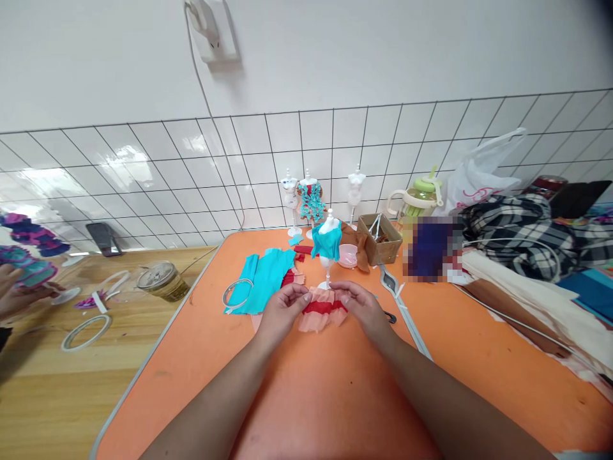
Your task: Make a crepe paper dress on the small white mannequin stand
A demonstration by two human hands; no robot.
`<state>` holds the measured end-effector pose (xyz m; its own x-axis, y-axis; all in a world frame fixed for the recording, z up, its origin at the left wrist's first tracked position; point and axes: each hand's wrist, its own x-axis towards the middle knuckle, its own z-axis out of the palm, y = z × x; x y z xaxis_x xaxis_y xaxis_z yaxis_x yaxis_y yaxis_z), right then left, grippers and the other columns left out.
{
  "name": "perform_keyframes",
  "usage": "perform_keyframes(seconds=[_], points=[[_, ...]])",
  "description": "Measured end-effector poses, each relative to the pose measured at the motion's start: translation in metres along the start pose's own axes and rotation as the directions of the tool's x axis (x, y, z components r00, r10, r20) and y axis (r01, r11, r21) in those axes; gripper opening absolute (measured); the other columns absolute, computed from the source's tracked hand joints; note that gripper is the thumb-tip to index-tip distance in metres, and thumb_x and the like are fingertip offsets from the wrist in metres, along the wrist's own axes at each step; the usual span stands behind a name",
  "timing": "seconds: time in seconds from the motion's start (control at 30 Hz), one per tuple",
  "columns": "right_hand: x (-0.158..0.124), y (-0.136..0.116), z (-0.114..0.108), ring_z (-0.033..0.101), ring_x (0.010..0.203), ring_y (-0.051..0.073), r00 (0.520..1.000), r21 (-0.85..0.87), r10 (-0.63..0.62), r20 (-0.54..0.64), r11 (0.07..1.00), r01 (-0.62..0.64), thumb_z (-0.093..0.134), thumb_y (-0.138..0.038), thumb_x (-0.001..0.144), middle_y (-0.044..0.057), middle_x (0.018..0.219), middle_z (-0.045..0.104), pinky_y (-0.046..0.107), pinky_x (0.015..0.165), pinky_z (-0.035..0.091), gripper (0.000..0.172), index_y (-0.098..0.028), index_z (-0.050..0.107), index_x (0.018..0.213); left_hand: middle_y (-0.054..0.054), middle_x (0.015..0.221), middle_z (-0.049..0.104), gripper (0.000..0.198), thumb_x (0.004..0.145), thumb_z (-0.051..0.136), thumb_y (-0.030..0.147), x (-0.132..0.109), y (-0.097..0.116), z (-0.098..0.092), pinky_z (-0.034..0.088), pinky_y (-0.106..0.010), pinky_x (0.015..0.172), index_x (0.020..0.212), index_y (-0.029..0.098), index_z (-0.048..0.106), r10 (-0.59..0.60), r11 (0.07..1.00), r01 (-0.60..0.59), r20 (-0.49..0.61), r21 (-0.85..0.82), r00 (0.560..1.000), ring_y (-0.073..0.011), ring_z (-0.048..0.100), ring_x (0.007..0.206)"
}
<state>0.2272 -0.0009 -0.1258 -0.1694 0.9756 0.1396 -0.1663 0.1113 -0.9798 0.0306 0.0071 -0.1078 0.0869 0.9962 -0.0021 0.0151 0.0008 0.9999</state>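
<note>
A small ruffled skirt point(323, 313) of peach and red crepe paper is stretched low over the orange table. My left hand point(286, 312) pinches its left end, and my right hand point(363, 310) pinches the right end. Right behind it stands a white mini dress form point(330, 220) on a round base, wearing a turquoise crepe paper top point(326, 241). To the left of my left hand lie turquoise crepe paper sheets point(268, 275), with a roll of tape point(238, 294) on them. Scissors, mostly hidden, show a dark handle point(391, 317) beside my right hand.
More dress forms point(355, 195) line the tiled wall, one in a turquoise-trimmed dress point(311, 203). A cardboard box point(380, 237), a pink bowl point(348, 256) and a green-lidded bottle point(421, 195) stand behind. At far left, another person's hand point(36, 297) is near a purple dress.
</note>
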Motion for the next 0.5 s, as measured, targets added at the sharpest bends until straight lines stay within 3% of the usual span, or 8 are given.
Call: perform_keyframes(seconds=[0.17,0.27,0.33,0.43,0.5], points=[[-0.003,-0.003,0.005,0.062,0.098,0.023,0.998,-0.266,-0.067,-0.002,0.962,0.064,0.067,-0.033,0.076,0.006,0.103,0.069,0.038,0.090,0.048,0.027,-0.021,0.067,0.101,0.000,0.074,0.064,0.024,0.071,0.073,0.042,-0.004,0.007,0.003,0.046,-0.027,0.067,0.076,0.020,0.064,0.043,0.998,-0.044,0.019,0.053,0.999,-0.0159,0.058,0.071],[-0.003,-0.001,0.008,0.064,0.087,0.021,1.000,-0.200,-0.004,-0.001,0.980,0.004,0.065,-0.036,0.079,0.005,0.088,0.069,0.035,0.082,0.050,0.018,-0.020,0.067,0.086,-0.001,0.075,0.065,0.024,0.072,0.073,0.042,-0.005,0.009,0.003,0.046,-0.028,0.069,0.077,0.019,0.066,0.059,0.995,-0.063,0.045,0.075,0.997,-0.0165,0.058,0.072],[-0.003,0.001,0.008,0.064,0.084,0.019,0.999,-0.141,0.034,0.017,0.989,-0.031,0.063,-0.037,0.081,0.003,0.084,0.068,0.033,0.079,0.050,0.018,-0.020,0.066,0.083,-0.003,0.083,0.067,0.027,0.073,0.072,0.043,-0.005,0.009,0.002,0.046,-0.028,0.072,0.089,0.020,0.069,0.050,0.997,-0.055,0.077,0.059,0.996,-0.0186,0.060,0.080],[-0.002,0.002,0.007,0.063,0.082,0.018,0.999,-0.122,0.039,-0.001,0.992,-0.039,0.065,-0.038,0.079,0.002,0.084,0.066,0.030,0.077,0.050,0.019,-0.020,0.064,0.084,-0.005,0.094,0.070,0.039,0.073,0.074,0.041,-0.003,0.003,0.000,0.046,-0.028,0.077,0.106,0.020,0.068,-0.070,0.997,0.073,0.192,-0.013,0.979,-0.0205,0.062,0.091],[-0.002,0.001,0.005,0.062,0.076,0.016,0.999,-0.081,0.044,0.003,0.996,-0.043,0.066,-0.039,0.079,0.001,0.081,0.064,0.028,0.071,0.050,0.026,-0.021,0.062,0.096,-0.004,0.089,0.070,0.033,0.071,0.077,0.037,-0.001,-0.003,-0.001,0.046,-0.026,0.075,0.097,0.018,0.069,-0.164,0.976,0.194,0.252,-0.100,0.954,-0.0178,0.063,0.084]])
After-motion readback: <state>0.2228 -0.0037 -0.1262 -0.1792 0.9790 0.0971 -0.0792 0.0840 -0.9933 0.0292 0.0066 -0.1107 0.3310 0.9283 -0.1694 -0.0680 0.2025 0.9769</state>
